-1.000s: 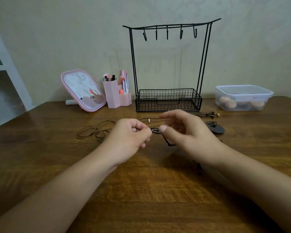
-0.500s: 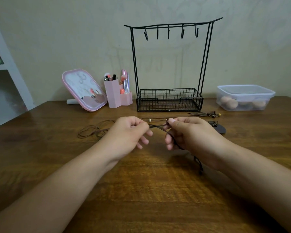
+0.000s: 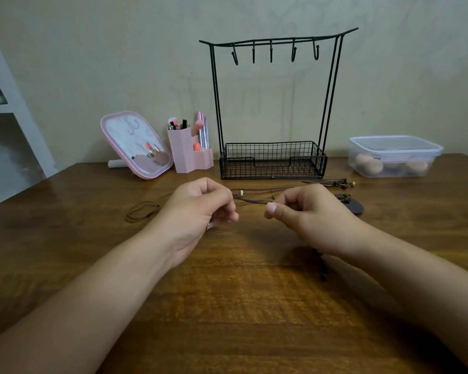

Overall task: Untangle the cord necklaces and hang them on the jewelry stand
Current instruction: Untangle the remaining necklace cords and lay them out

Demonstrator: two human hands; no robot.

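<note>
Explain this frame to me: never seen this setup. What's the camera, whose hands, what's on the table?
No robot here: a person wears one wide-angle camera on the head, looking forward and down at their own bare hands. The left hand and right hand each pinch a thin brown cord necklace, stretched between them above the wooden table. More brown cord lies loose to the left. Behind stand a black wire jewelry stand with empty hooks, a pink mirror, a pink brush holder and a lidded clear plastic box.
</note>
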